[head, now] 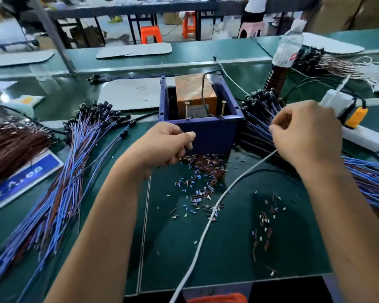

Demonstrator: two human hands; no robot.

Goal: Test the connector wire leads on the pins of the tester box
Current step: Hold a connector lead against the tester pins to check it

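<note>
The tester box (pixel 208 132) is a dark blue open box at the table's middle, with an orange block (pixel 195 92) inside and two brass screw pins (pixel 186 109) (pixel 223 107) standing at its front edge. My left hand (pixel 164 145) hovers just in front of the box's left corner, fingers curled; nothing shows plainly in it. My right hand (pixel 306 134) is at the box's right, thumb and fingers pinching thin leads from the right pile of blue and brown connector wires (pixel 260 119). A second wire pile (pixel 74 171) lies to the left.
Cut wire scraps (pixel 201 184) litter the green mat in front of the box. A white cable (pixel 208 224) runs from my right hand to the table's front edge. A water bottle (pixel 288 44), a white power strip (pixel 363 136) with an orange plug, and a brown wire bundle (pixel 11 145) surround the area.
</note>
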